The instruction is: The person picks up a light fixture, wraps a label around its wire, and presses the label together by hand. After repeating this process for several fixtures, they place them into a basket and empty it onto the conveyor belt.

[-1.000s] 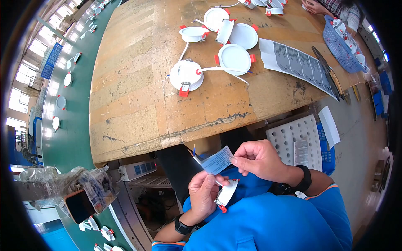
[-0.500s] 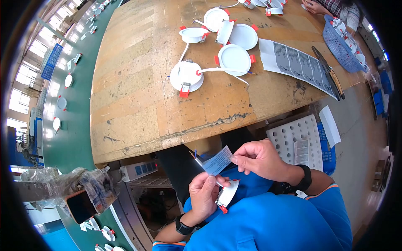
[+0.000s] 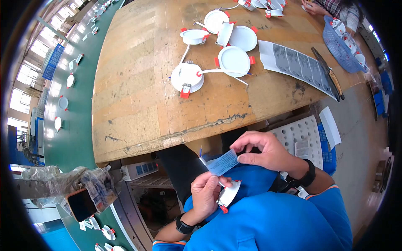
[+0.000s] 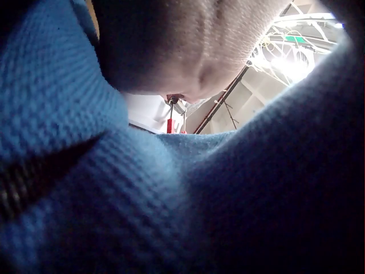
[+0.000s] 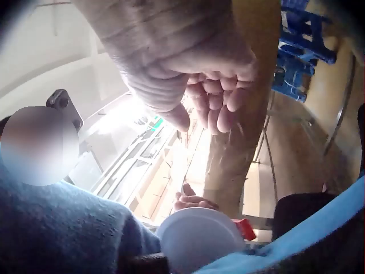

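Note:
My left hand [image 3: 205, 194] pinches the white cable of a small round downlight [image 3: 228, 194]. The light hangs beside the palm, its red-tipped spring clip low down; its white face [image 5: 199, 237] shows in the right wrist view. A printed label [image 3: 224, 162], pale and bluish, stands out from the cable just above the left fingertips. Blue-tipped wire ends [image 3: 200, 151] stick up beyond it. My right hand [image 3: 268, 152] is at the label's right end, thumb and forefinger spread apart around that edge. In the right wrist view its fingers are loosely bent, with nothing visible between them.
Several downlights [image 3: 234, 60] lie on the worn wooden table [image 3: 134, 100]. A label sheet [image 3: 293, 65] and scissors [image 3: 328, 73] lie at its right, near a blue basket [image 3: 341, 46]. A green conveyor [image 3: 75, 138] runs at left. Another person's hand [image 3: 314, 7] is at the far right.
My right thumb and forefinger have parted from their pinch on the label's edge, and that hand has shifted slightly. The label has tipped lower at its right end. The left hand keeps its hold.

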`<state>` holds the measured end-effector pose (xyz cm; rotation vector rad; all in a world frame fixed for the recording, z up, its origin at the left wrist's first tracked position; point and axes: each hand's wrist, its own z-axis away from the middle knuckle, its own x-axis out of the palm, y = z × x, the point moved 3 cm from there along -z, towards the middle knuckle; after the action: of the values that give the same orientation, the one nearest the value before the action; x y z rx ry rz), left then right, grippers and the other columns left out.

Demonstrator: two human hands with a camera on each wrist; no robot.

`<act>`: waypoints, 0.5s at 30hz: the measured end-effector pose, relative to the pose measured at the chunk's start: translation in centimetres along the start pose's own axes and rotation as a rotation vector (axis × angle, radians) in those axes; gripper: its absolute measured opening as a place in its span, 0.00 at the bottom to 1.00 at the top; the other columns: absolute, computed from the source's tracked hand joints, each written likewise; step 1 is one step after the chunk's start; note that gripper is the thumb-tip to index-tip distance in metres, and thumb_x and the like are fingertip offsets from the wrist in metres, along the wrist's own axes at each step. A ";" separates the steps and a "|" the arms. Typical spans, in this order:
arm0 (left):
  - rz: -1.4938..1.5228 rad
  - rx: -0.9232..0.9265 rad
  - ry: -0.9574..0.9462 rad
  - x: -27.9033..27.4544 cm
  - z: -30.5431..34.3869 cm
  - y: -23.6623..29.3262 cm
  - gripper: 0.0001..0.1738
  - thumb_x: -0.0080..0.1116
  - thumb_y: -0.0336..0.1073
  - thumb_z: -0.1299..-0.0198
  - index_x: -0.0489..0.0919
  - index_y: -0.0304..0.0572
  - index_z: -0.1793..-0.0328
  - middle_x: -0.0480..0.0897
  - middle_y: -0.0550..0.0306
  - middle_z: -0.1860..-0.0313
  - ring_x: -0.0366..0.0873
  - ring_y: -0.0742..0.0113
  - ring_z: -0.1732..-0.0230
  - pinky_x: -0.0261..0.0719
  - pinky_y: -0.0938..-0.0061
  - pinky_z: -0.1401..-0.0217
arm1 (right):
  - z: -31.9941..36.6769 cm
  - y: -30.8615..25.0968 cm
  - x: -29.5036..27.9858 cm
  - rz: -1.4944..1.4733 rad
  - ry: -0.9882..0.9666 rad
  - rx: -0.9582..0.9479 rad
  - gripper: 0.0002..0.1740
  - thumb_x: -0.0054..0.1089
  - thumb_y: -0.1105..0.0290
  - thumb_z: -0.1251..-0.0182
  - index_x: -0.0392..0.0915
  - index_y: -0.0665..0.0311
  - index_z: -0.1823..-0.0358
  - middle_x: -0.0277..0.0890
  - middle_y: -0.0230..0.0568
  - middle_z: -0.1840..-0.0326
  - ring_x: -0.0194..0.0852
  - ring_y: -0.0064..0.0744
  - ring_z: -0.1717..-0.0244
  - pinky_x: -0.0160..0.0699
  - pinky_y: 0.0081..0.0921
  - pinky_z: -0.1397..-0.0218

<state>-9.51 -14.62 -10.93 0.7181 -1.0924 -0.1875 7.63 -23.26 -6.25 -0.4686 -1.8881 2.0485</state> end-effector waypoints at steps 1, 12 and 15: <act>0.003 0.001 -0.015 0.1 0.0 0.0 0.12 0.49 0.32 0.37 0.74 0.29 0.54 0.79 0.46 0.67 0.79 0.59 0.62 0.77 0.63 0.52 | -0.3 -0.1 0.4 -0.046 -0.039 -0.037 0.13 0.63 0.71 0.45 0.78 0.66 0.58 0.76 0.32 0.69 0.72 0.18 0.68 0.71 0.16 0.63; -0.016 -0.100 -0.176 0.4 0.1 0.0 0.08 0.50 0.26 0.40 0.74 0.29 0.57 0.80 0.43 0.62 0.78 0.54 0.54 0.74 0.60 0.45 | -1.6 0.3 0.0 -0.096 -0.106 -0.003 0.06 0.62 0.73 0.44 0.79 0.69 0.67 0.76 0.33 0.69 0.71 0.17 0.68 0.69 0.15 0.63; -0.051 -0.021 -0.219 0.7 -0.1 0.5 0.06 0.52 0.24 0.42 0.76 0.30 0.60 0.81 0.44 0.62 0.78 0.54 0.54 0.74 0.61 0.46 | -1.6 -0.4 -0.7 -0.070 -0.009 0.014 0.06 0.60 0.74 0.42 0.79 0.69 0.66 0.76 0.32 0.69 0.71 0.16 0.68 0.69 0.15 0.64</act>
<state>-9.23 -14.53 -10.11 0.7183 -1.2790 -0.3264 8.94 -22.14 -5.92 -0.3847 -1.8672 2.0204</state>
